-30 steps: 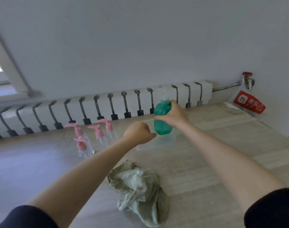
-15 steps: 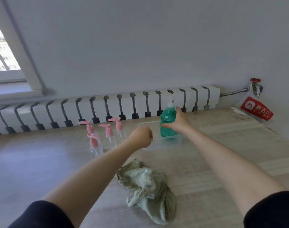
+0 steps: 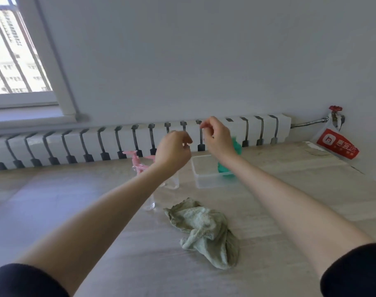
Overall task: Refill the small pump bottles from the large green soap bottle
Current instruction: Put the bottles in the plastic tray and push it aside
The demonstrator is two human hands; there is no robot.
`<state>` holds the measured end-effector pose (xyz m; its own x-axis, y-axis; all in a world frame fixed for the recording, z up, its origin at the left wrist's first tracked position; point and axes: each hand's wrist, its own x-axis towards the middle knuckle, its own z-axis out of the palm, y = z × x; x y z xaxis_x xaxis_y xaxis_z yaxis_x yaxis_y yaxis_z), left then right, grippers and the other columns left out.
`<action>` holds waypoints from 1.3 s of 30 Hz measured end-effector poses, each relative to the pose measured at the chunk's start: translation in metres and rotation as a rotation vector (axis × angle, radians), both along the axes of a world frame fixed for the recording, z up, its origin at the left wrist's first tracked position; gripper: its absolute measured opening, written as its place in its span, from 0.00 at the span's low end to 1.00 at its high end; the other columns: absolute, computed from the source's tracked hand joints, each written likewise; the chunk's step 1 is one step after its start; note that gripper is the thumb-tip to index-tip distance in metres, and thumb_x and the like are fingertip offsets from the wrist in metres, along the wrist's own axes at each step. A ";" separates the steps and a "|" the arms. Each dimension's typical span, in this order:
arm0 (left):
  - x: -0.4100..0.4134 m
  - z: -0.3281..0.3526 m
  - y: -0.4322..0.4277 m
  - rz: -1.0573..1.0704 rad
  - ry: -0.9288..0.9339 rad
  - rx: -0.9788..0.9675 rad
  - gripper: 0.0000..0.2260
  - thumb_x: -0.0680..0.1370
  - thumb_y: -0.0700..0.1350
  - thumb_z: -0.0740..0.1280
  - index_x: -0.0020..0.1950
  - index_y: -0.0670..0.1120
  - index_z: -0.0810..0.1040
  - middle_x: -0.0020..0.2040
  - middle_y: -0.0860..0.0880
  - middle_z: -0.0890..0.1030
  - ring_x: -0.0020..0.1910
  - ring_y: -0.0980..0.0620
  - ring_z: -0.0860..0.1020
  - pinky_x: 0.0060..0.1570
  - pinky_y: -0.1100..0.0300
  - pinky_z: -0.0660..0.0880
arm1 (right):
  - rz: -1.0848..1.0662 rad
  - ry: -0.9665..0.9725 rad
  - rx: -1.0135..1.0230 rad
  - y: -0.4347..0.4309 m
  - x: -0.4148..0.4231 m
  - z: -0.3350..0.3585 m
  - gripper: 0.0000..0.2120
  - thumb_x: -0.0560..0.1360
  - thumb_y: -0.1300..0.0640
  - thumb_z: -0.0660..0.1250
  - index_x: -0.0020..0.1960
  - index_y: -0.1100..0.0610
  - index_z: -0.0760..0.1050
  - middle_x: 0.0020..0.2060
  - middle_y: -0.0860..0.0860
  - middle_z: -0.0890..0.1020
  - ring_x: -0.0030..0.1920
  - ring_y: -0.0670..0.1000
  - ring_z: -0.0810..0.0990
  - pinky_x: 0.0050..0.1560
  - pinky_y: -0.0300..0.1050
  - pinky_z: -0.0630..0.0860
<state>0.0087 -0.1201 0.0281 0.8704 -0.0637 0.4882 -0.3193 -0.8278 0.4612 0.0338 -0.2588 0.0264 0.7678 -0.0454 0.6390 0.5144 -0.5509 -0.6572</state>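
The large green soap bottle [image 3: 225, 168] stands in a clear plastic tray [image 3: 204, 183] on the pale wooden surface, mostly hidden behind my right wrist. My right hand [image 3: 217, 139] hovers above and in front of it with loosely curved fingers, holding nothing. My left hand [image 3: 174, 152] is raised beside it, fingers curled in, also holding nothing. The small clear pump bottles with pink pumps [image 3: 136, 160] stand left of the tray, partly covered by my left forearm; one clear base [image 3: 149, 203] shows below the arm.
A crumpled green cloth [image 3: 204, 228] lies on the surface near me. A white radiator [image 3: 75, 146] runs along the wall behind. A red and white bag [image 3: 337, 144] hangs from a red valve [image 3: 335, 108] at far right. A window [image 3: 11, 61] is upper left.
My right hand has let go of the green bottle, which now stands in the tray, and lifted away. My left hand rose too. The camera tilted upward.
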 end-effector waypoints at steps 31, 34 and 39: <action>-0.006 0.028 0.075 0.069 0.335 0.404 0.04 0.73 0.40 0.69 0.40 0.42 0.83 0.35 0.52 0.81 0.33 0.57 0.76 0.38 0.63 0.76 | -0.094 0.114 -0.423 0.018 0.018 0.043 0.21 0.80 0.47 0.59 0.36 0.59 0.79 0.32 0.47 0.82 0.25 0.41 0.73 0.44 0.41 0.75; 0.005 0.047 0.057 0.011 0.266 0.347 0.05 0.74 0.42 0.70 0.43 0.42 0.84 0.40 0.50 0.84 0.37 0.54 0.79 0.45 0.59 0.78 | -0.162 0.133 -0.485 -0.001 0.025 0.042 0.18 0.80 0.50 0.60 0.38 0.60 0.78 0.36 0.49 0.84 0.28 0.41 0.74 0.44 0.41 0.76; 0.030 0.060 0.019 -0.044 0.193 0.212 0.09 0.74 0.41 0.70 0.34 0.44 0.78 0.37 0.50 0.82 0.29 0.58 0.72 0.31 0.65 0.71 | -0.209 0.240 -0.599 -0.014 0.034 0.020 0.16 0.80 0.50 0.60 0.42 0.61 0.78 0.38 0.52 0.81 0.36 0.49 0.77 0.41 0.44 0.75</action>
<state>0.0384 -0.1008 0.0886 0.9402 -0.1865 0.2851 -0.2801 -0.8996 0.3352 0.0680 -0.2726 0.0462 0.9053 0.1001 0.4127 0.2349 -0.9276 -0.2903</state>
